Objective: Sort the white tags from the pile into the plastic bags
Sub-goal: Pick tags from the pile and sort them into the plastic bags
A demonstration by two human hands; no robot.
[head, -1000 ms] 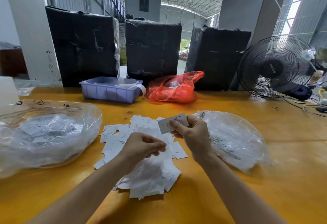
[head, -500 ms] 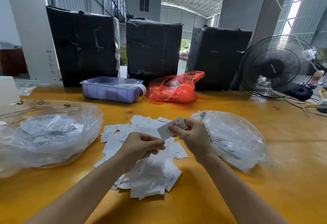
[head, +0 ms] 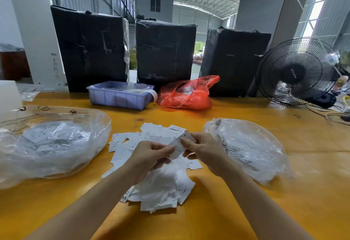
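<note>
A pile of white tags [head: 161, 188] lies on the yellow table in front of me. My right hand [head: 204, 150] pinches one white tag [head: 180, 145] marked "S" above the pile. My left hand [head: 149, 158] hovers just left of it, fingers curled, its fingertips at the tag's lower end. A clear plastic bag [head: 49, 145] with several tags inside lies to the left. A second clear plastic bag [head: 250, 148], also holding tags, lies to the right, close to my right wrist.
At the back of the yellow table [head: 284, 211] stand a purple tray [head: 119, 97], a red plastic bag [head: 187, 95] and three black wrapped boxes [head: 164, 52]. A black fan [head: 297, 71] and cables sit at the far right.
My right hand has lowered the tag and swung it left toward my left hand. My left hand has risen slightly and its fingertips now meet the tag.
</note>
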